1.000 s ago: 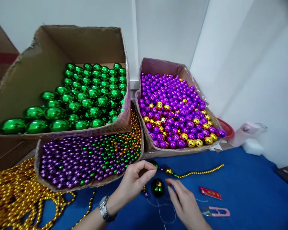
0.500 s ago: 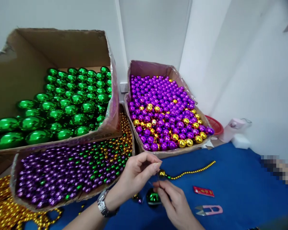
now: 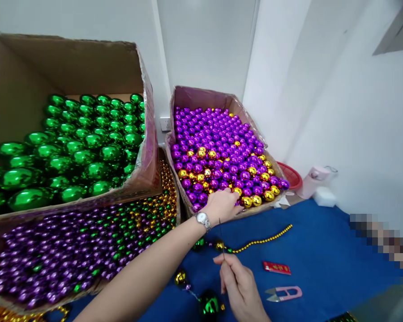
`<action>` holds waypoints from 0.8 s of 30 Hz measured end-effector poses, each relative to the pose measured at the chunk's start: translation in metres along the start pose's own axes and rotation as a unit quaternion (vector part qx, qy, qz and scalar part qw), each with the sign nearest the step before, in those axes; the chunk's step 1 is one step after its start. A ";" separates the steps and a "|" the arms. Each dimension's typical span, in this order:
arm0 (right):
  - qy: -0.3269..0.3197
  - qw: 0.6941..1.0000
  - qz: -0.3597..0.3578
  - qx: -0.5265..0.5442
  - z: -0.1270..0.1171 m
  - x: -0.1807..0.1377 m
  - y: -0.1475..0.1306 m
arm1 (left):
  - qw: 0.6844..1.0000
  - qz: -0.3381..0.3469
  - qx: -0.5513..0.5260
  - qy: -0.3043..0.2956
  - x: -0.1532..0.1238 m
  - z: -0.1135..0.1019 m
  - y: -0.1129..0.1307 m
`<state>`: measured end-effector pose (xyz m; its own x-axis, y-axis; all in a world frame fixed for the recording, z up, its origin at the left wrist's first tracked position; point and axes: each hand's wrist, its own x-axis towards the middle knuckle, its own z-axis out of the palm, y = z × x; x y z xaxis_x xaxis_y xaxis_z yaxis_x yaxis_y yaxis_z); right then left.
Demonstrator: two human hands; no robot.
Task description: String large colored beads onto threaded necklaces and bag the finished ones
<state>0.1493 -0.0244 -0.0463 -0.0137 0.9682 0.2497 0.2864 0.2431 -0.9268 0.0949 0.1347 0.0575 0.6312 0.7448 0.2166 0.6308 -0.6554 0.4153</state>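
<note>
My left hand, with a watch on its wrist, reaches over the near edge of the box of purple and gold beads. Its fingers are apart and touch the beads beside a gold bead; the fingertips are partly hidden. Upright in the pinched fingers of my right hand stands a long thin needle. Near that hand, a large green bead and a gold bead lie along a clear thread. Farther back, a string of small gold beads stretches across the blue cloth.
Large shiny green balls fill a cardboard box at the left. Below it stands a box of small purple, green and gold beads. Pink thread snips and a red packet lie on the blue cloth to the right.
My left hand has left my right hand and moved forward to the purple and gold beads. The right hand stays low, still holding the needle. The view has shifted slightly.
</note>
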 end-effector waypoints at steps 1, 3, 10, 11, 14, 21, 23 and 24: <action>0.004 1.000 0.003 0.000 -0.001 -0.001 0.000 | 1.000 -0.004 -0.002 0.002 0.002 0.002 0.001; 0.012 1.000 0.010 -0.002 -0.003 -0.002 -0.002 | 1.000 -0.010 -0.017 0.008 0.002 0.000 0.000; 0.045 0.997 -0.014 -0.061 -0.016 -0.003 -0.010 | 0.917 -0.090 -0.380 0.087 -0.048 -0.032 -0.016; 0.043 0.996 -0.020 -0.072 -0.017 -0.003 -0.010 | 0.863 -0.113 -0.481 0.102 -0.060 -0.036 -0.019; 0.021 0.992 -0.063 -0.104 -0.019 -0.003 -0.008 | 0.736 -0.158 -0.648 0.113 -0.096 -0.044 -0.026; -0.023 0.980 -0.133 -0.144 -0.017 -0.004 0.000 | 0.689 -0.195 -0.687 0.120 -0.148 -0.052 -0.041; -0.029 0.978 -0.140 -0.149 -0.016 -0.005 0.000 | 0.691 -0.191 -0.687 0.119 -0.153 -0.052 -0.044; -0.030 0.978 -0.142 -0.152 -0.016 -0.005 0.000 | 0.692 -0.188 -0.687 0.118 -0.155 -0.052 -0.045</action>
<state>0.1647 -0.0302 -0.0431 -0.1878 0.8683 0.4591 0.5334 0.4826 -0.6947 -0.0549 0.0550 0.0510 0.3457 0.9361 -0.0646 -0.3956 0.2078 0.8946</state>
